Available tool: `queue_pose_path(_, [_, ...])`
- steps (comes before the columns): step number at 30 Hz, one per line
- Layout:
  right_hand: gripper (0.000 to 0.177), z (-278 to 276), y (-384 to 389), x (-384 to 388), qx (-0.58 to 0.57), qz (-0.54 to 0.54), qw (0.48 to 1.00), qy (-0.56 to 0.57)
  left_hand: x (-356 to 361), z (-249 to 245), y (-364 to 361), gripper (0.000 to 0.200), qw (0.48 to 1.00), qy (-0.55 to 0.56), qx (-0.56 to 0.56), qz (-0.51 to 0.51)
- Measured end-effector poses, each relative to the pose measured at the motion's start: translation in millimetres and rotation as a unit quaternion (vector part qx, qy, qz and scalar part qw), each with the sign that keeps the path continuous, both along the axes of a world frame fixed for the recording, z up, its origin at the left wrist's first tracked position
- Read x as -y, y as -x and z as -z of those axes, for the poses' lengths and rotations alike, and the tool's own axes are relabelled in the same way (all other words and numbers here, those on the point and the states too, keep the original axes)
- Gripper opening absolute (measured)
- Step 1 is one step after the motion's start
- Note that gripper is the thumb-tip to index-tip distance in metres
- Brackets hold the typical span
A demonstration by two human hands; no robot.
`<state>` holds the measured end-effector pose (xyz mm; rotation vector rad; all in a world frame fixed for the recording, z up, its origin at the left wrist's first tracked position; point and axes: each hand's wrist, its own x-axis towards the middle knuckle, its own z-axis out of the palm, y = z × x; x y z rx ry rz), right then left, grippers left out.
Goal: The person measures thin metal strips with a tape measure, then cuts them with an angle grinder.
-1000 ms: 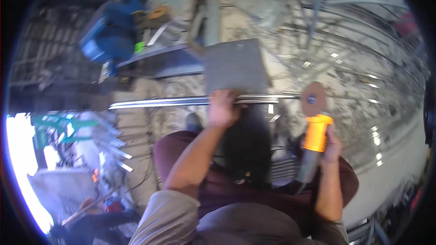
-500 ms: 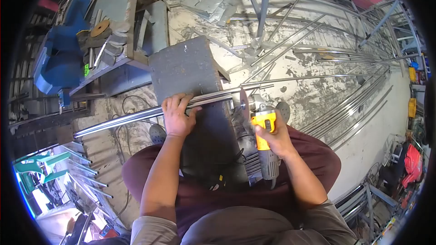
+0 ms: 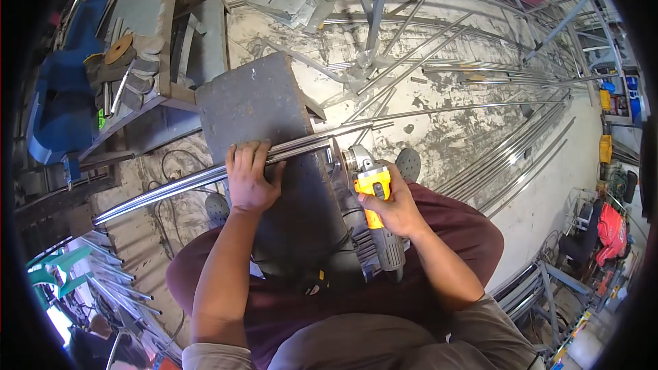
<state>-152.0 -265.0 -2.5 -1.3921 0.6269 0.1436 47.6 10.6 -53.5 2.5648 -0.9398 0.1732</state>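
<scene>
My left hand [image 3: 252,177] presses down on a bundle of thin shiny metal tubes [image 3: 164,192], its fingers wrapped over them. The tubes lie slantwise across a dark metal block [image 3: 250,99] in front of me. In my right hand [image 3: 399,209] is a yellow and grey angle grinder [image 3: 373,181], gripped around its body with the motor end pointing back toward me. Its cutting disc [image 3: 337,157] stands nearly edge-on beside the block's right edge, right at the tubes. One longer tube [image 3: 466,106] runs on to the right past the disc.
Many metal tubes [image 3: 507,154] lie on the floor to the right. A metal frame [image 3: 380,7] rises at the back. To the left stand a workbench [image 3: 164,62] with gloves [image 3: 145,62] and a blue machine [image 3: 65,96]. Cables [image 3: 161,212] trail on the floor.
The whole view has shifted, so the scene sits further left. The grinder's disc sits slightly lower against the tubes. My left hand keeps its place on the bundle.
</scene>
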Motion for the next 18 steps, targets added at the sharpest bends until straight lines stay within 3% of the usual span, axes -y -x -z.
queue_pose_path(2, [0.061,2.4,-1.1,1.3,0.000,-0.010,0.999,0.036,-1.6,0.0,2.0,0.059,1.000,0.009,-0.004,-0.002])
queue_pose_path(18, [0.069,-4.6,-8.8,-1.5,-0.031,-0.016,0.999,0.003,-3.1,3.0,1.3,0.052,1.000,0.024,0.004,-0.011])
